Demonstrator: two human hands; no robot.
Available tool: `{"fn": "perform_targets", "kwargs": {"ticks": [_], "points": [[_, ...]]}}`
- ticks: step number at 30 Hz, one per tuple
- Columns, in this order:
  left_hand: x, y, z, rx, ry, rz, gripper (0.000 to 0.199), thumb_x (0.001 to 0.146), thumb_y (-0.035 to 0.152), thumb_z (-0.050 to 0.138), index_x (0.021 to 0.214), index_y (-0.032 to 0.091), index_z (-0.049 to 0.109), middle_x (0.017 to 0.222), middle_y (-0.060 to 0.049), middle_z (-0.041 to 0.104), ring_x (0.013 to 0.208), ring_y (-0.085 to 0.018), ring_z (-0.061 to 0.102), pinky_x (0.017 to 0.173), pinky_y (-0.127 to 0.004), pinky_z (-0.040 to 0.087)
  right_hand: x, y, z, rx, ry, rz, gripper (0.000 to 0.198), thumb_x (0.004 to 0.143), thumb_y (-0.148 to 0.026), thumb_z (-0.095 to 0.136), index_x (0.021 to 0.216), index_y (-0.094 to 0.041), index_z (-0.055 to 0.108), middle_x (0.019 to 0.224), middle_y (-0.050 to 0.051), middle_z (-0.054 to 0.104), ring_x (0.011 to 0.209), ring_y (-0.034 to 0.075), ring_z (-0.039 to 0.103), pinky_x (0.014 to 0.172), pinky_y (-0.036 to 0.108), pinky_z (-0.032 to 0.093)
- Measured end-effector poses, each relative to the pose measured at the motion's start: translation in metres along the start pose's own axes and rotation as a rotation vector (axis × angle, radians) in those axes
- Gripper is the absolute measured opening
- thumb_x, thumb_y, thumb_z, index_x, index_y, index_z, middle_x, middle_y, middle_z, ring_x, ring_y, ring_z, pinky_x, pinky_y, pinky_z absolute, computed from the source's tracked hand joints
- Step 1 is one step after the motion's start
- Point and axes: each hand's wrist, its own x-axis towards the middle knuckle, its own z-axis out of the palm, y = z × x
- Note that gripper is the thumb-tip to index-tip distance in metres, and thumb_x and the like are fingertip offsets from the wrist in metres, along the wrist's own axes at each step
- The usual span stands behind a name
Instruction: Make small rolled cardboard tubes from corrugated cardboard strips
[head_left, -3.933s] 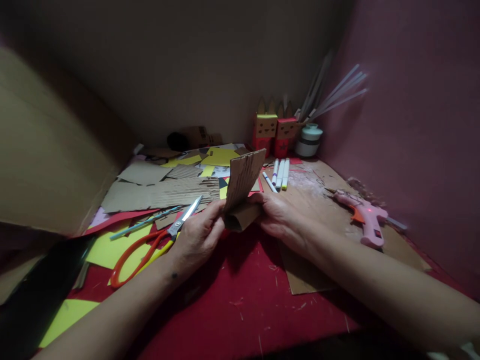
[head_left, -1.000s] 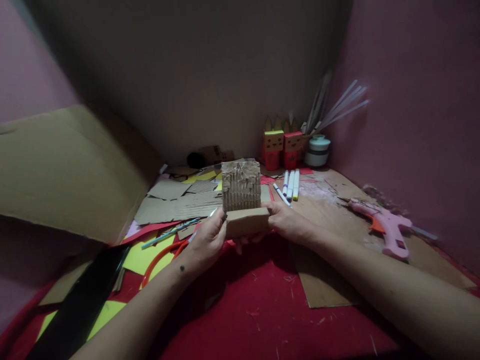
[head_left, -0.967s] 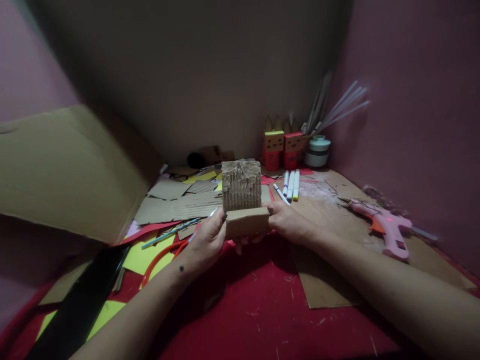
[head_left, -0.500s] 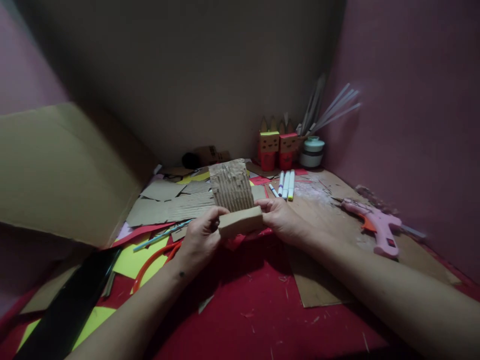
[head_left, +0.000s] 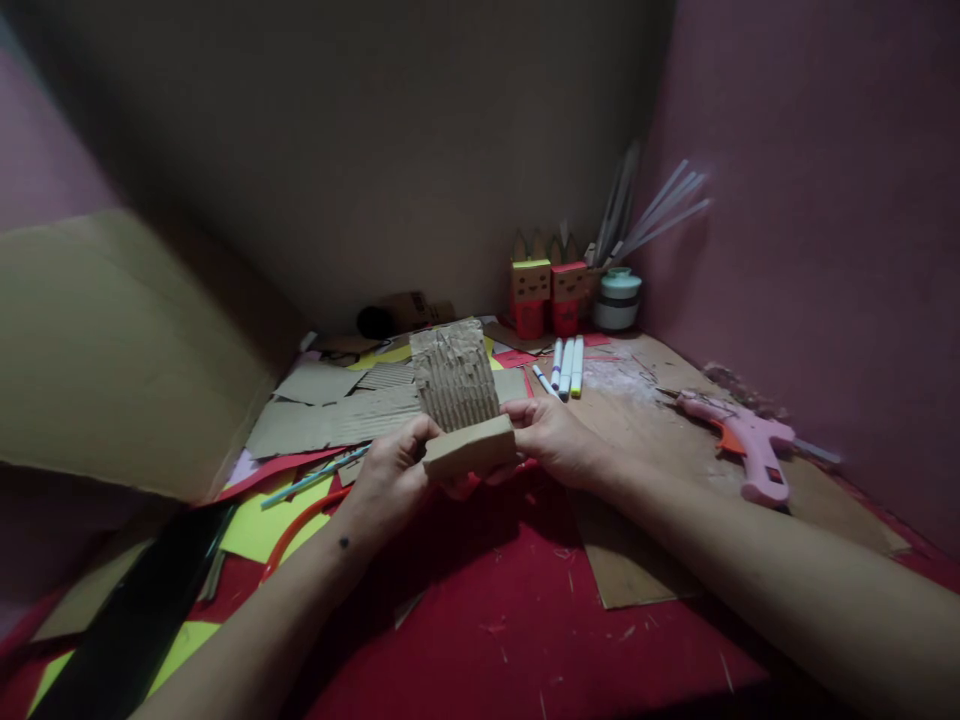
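Note:
Between my two hands is a piece of cardboard (head_left: 471, 449), its smooth front flap folded toward me. Behind that flap rises a corrugated panel (head_left: 454, 378) with torn paper on its upper part; it looks joined to the flap, though the join is hidden. My left hand (head_left: 397, 465) is closed on the flap's left end, thumb on top. At the right end, my right hand (head_left: 551, 438) pinches the cardboard with thumb and fingers. Some fingertips are hidden behind and under the piece.
A pink glue gun (head_left: 742, 440) lies at right on a cardboard sheet (head_left: 637, 560). Several markers (head_left: 568, 368) lie beyond my right hand. At the back stand red-bodied figures (head_left: 530, 300) and a lidded jar (head_left: 617, 300). Cardboard scraps (head_left: 330, 420) and orange-handled scissors (head_left: 296, 525) lie left.
The cardboard piece and both hands sit slightly further left in view, as does the whole scene. The front flap tilts a little more. Both hands keep their hold.

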Motion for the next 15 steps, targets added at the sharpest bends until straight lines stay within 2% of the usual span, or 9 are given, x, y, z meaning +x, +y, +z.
{"fn": "perform_targets", "kwargs": {"ticks": [4,7,12,13,15], "points": [[0.001,-0.007,0.002,-0.042,0.004,-0.032,0.014,0.069,0.016,0.063,0.067,0.018,0.049,0.06,0.0,0.069,0.056,-0.016,0.066,0.053,-0.024,0.049,0.002,0.002,-0.001,0.011,0.007,-0.014,0.024,0.059,-0.018,0.075,0.082,-0.012,0.071,0.065,0.003,0.07,0.056,0.015,0.066,0.058,0.028,0.056],[0.004,-0.009,0.006,-0.164,0.04,-0.052,0.019,0.068,0.018,0.066,0.076,0.019,0.048,0.061,0.002,0.066,0.054,-0.015,0.065,0.052,-0.025,0.051,0.003,0.003,-0.001,0.018,0.038,-0.051,0.027,0.057,-0.019,0.076,0.083,-0.011,0.071,0.065,0.004,0.07,0.055,0.015,0.066,0.058,0.028,0.056],[0.008,0.002,0.007,-0.33,0.317,-0.033,0.051,0.052,0.012,0.073,0.093,0.021,0.044,0.082,0.005,0.057,0.06,-0.009,0.062,0.052,-0.019,0.052,0.005,0.003,-0.004,0.046,0.062,-0.063,0.035,0.058,-0.027,0.078,0.088,-0.01,0.071,0.066,0.005,0.07,0.054,0.015,0.066,0.056,0.028,0.056],[0.009,0.004,0.006,-0.331,0.309,-0.058,0.051,0.053,0.014,0.073,0.096,0.021,0.045,0.082,0.005,0.056,0.059,-0.009,0.061,0.05,-0.019,0.051,0.005,0.003,-0.005,0.045,0.062,-0.068,0.035,0.059,-0.028,0.077,0.089,-0.01,0.071,0.066,0.006,0.07,0.054,0.015,0.066,0.055,0.028,0.056],[0.008,0.006,0.003,-0.316,0.174,-0.138,0.04,0.061,0.019,0.069,0.095,0.019,0.048,0.071,0.005,0.057,0.05,-0.009,0.057,0.043,-0.02,0.047,0.005,0.003,-0.005,0.043,0.063,-0.073,0.036,0.06,-0.028,0.077,0.091,-0.011,0.071,0.067,0.006,0.071,0.054,0.016,0.066,0.054,0.027,0.056]]}}
